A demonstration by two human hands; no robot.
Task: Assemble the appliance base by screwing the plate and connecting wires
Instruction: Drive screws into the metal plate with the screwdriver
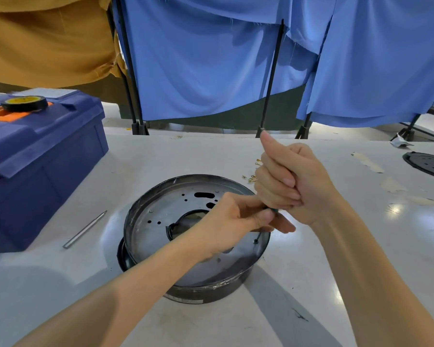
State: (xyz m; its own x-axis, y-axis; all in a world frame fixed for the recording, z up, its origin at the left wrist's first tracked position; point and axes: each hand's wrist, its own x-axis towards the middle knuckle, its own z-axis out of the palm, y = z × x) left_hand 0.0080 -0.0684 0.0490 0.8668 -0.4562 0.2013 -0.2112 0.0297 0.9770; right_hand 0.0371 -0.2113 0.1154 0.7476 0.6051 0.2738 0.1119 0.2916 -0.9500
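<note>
A round dark appliance base (pixel 186 289) stands on the white table, with a perforated metal plate (pixel 161 216) lying in its top. My right hand (pixel 293 181) grips a screwdriver handle in a fist, thumb up, over the plate's right edge. Only a dark bit of the tool (pixel 272 209) shows below the fist. My left hand (pixel 238 221) pinches the shaft just under the right hand. A screw (pixel 256 241) sits in the plate near the right rim. Wires are not clearly visible.
A blue toolbox (pixel 40 156) with a roll of black tape (pixel 24 103) on top stands at the left. A loose metal bit (pixel 85 229) lies beside it. Small brass terminals (pixel 252 178) lie behind the base. Another dark plate (pixel 429 164) sits far right. Blue curtains hang behind.
</note>
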